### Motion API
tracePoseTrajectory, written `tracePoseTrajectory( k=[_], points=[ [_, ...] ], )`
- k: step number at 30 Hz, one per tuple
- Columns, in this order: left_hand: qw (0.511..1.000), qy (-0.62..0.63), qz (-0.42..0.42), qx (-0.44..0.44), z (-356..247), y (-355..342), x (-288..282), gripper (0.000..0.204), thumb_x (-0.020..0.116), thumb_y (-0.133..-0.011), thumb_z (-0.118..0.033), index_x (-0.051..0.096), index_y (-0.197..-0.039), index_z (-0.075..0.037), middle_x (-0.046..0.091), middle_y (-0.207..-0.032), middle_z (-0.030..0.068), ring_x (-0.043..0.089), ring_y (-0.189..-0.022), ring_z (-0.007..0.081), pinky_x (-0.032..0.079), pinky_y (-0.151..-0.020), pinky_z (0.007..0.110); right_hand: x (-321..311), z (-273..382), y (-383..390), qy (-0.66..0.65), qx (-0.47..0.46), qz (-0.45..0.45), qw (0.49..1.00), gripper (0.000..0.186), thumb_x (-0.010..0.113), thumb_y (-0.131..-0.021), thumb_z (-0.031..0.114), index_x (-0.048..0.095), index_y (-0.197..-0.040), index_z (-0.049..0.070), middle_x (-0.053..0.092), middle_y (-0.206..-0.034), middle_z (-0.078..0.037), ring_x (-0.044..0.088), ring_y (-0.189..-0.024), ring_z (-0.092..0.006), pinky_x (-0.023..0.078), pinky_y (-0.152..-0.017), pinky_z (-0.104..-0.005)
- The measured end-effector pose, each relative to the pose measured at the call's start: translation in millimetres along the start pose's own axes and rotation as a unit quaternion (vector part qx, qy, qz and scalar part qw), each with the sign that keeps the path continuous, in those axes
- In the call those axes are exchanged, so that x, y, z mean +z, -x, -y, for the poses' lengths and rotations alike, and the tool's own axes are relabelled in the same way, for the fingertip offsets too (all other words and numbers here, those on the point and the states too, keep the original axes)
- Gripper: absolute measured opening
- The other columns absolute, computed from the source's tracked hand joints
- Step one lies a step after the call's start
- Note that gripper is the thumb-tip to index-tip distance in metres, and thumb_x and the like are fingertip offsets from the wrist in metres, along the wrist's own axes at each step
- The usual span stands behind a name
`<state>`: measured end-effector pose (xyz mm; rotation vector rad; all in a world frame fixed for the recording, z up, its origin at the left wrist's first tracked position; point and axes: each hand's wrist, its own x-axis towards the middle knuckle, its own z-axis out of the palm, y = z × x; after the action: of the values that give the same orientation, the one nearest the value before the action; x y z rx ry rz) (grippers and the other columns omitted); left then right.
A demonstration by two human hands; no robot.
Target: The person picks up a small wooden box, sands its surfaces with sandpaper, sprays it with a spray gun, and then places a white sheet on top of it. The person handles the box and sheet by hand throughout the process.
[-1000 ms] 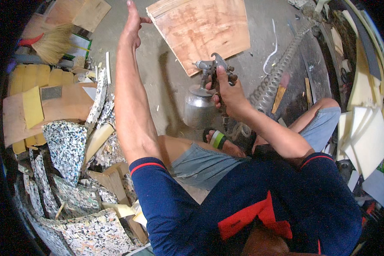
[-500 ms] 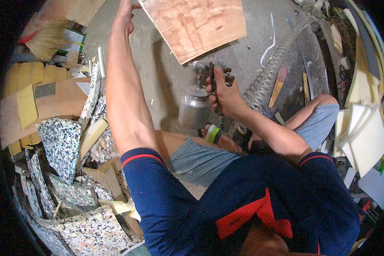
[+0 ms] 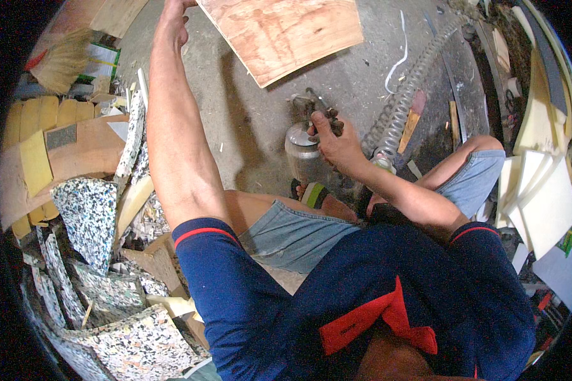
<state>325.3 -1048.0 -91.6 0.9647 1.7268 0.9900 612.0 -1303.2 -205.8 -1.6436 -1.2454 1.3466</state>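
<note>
My left hand (image 3: pixel 173 24), partly cut off by the top edge, holds the upper left edge of a pale, tapered plywood board (image 3: pixel 289 35). My right hand (image 3: pixel 330 136) is closed round the handle of a metal spray gun (image 3: pixel 314 101), its nozzle pointing left, just below the board's lower end. The gun's silver cup (image 3: pixel 302 149) hangs beneath it over the grey concrete floor. A clear coiled hose (image 3: pixel 416 73) runs from near the gun to the upper right.
Speckled foam scraps (image 3: pixel 82 222), yellow padding (image 3: pixel 38 162) and a straw broom (image 3: pixel 63 60) crowd the left. Cream foam sheets (image 3: pixel 543 203) lie at right. A stick with pink tip (image 3: pixel 413 117) and a white strip (image 3: pixel 397 63) lie on the floor. My crossed legs (image 3: pixel 267 235) are below.
My left hand and the board have moved leftward and up. The spray gun in my right hand has shifted slightly down and right and tilted, leaving more room below the board.
</note>
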Motion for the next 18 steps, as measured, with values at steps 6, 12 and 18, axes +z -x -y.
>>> tracePoseTrajectory(
  k=[6, 12, 18],
  points=[
    [1.000, -0.003, 0.003, -0.005, 1, -5, -1, 0.124, 0.006, -0.075, -0.092, 0.045, -0.138, 0.007, 0.006, -0.159, 0.0266, 0.005, -0.148, 0.0387, 0.002, -0.113, 0.061, -3, -4, -1, 0.066, -0.076, 0.016, 0.995, 0.057, 0.059, -0.090, 0.057, 0.059, -0.095, 0.000, 0.062, -0.077, -0.017, 0.059, -0.071, -0.0327, 0.046, -0.068, -0.0432],
    [1.000, 0.002, 0.004, -0.004, 1, -3, 2, 0.124, 0.006, -0.074, -0.093, 0.043, -0.140, 0.006, 0.007, -0.160, 0.0237, 0.004, -0.148, 0.0389, 0.001, -0.113, 0.062, -6, 0, 2, 0.089, -0.182, -0.007, 0.979, 0.049, 0.061, -0.092, 0.050, 0.058, -0.095, 0.001, 0.058, -0.069, -0.018, 0.054, -0.061, -0.0315, 0.046, -0.062, -0.0428],
    [1.000, 0.002, 0.023, 0.008, 3, -1, 0, 0.124, 0.004, -0.073, -0.093, 0.040, -0.143, 0.004, 0.007, -0.160, 0.0223, 0.004, -0.148, 0.0394, 0.000, -0.114, 0.062, -17, 6, -3, 0.036, -0.107, 0.053, 0.992, 0.042, 0.063, -0.092, 0.044, 0.058, -0.094, 0.002, 0.058, -0.068, -0.017, 0.052, -0.057, -0.0272, 0.045, -0.057, -0.0406]
  ],
)
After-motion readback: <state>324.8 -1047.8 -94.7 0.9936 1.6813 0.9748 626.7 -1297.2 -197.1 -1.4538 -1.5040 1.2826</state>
